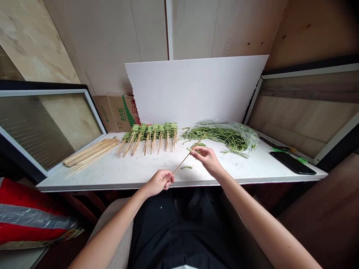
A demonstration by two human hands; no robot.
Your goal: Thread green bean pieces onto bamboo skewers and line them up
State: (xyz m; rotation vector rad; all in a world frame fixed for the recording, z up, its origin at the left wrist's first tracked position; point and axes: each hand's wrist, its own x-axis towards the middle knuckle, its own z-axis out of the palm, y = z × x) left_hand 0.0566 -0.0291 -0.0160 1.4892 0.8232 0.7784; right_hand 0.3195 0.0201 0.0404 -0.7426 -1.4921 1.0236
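Observation:
Pinched in my left hand (160, 182) is the lower end of a thin wooden skewer (181, 164), which slants up to the right over the table's front part. My right hand (206, 158) holds a short green bean piece (189, 150) between thumb and fingers, up against the skewer; whether the skewer pierces it I cannot tell. More cut pieces (198, 145) lie behind my right hand, partly hidden by it. One loose bean piece (186, 167) rests on the table between my hands.
Loose skewers (91, 153) lie at the left. Bundles of filled bean skewers (153, 132) line the back. Long green beans (224, 136) spill from a clear plastic bag (250, 135). A black phone (293, 163) sits on the white table (112, 175) at right, beside a framed glass panel (311, 112).

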